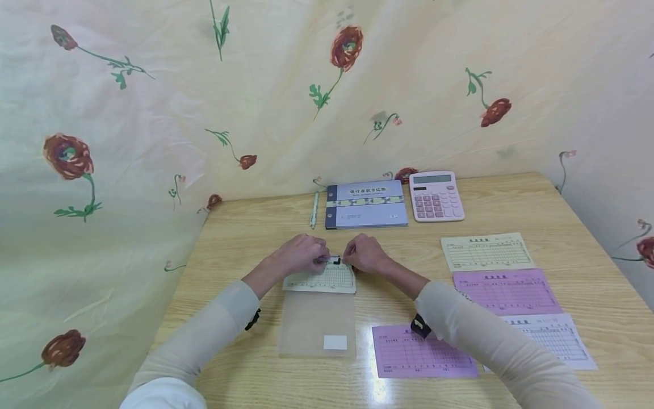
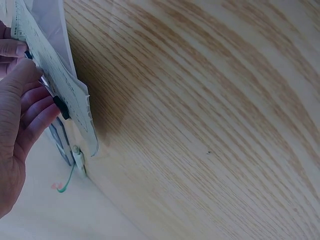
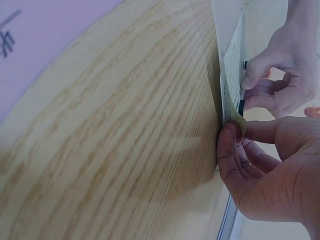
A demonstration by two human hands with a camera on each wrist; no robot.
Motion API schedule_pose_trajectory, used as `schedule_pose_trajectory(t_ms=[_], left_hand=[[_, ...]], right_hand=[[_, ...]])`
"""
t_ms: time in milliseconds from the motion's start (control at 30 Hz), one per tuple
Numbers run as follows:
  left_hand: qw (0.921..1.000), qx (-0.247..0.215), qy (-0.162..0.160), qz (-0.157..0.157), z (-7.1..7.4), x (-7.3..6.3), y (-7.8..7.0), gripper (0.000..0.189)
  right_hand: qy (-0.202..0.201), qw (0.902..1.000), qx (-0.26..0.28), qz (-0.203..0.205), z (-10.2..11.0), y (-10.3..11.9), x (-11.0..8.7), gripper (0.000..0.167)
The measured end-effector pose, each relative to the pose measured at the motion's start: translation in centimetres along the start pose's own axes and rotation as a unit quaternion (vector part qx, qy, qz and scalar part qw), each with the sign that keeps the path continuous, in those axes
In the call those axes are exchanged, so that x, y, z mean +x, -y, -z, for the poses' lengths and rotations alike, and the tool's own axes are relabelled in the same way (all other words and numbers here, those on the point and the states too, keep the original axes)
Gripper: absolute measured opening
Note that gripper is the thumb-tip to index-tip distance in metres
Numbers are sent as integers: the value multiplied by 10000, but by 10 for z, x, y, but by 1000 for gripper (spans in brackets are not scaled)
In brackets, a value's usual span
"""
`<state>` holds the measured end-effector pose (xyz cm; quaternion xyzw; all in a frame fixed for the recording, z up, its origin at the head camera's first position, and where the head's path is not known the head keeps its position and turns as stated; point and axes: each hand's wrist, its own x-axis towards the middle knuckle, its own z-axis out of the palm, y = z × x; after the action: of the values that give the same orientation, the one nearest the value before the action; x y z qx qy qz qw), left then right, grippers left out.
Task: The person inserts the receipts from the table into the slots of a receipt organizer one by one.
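In the head view, a stack of printed forms (image 1: 319,279) lies across the upper part of a translucent plastic folder (image 1: 302,324). A thin metal paper fastener (image 1: 334,260) with black sliding pieces runs along the forms' far edge. My left hand (image 1: 305,254) pinches at the fastener; in the left wrist view its thumb lies on the strip, its fingers by a black slider (image 2: 61,107). My right hand (image 1: 365,253) pinches the forms' other corner between thumb and fingers, clearest in the right wrist view. The forms' edge stands raised and slightly curled there.
A purple form (image 1: 424,355) lies under my right forearm. Further right are a yellow form (image 1: 486,251), another purple form (image 1: 506,291) and a white form (image 1: 554,339). Along the back stand a pen (image 1: 314,210), a blue account book (image 1: 366,205) and a pink calculator (image 1: 436,196).
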<state>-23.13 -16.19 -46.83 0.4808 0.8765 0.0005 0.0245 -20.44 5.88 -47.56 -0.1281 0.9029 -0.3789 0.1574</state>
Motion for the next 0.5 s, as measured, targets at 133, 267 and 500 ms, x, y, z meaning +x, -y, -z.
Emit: schedule_pose_trajectory(t_ms=[133, 267, 500], left_hand=[[10000, -55, -27, -14, 0, 0, 0, 7], [9999, -86, -45, -45, 0, 0, 0, 6], [10000, -87, -36, 25, 0, 0, -1, 7]], right_hand=[[51, 10000, 51, -12, 1, 0, 1, 10], [76, 10000, 56, -17, 1, 0, 1, 10], [46, 10000, 68, 51, 1, 0, 1, 10]])
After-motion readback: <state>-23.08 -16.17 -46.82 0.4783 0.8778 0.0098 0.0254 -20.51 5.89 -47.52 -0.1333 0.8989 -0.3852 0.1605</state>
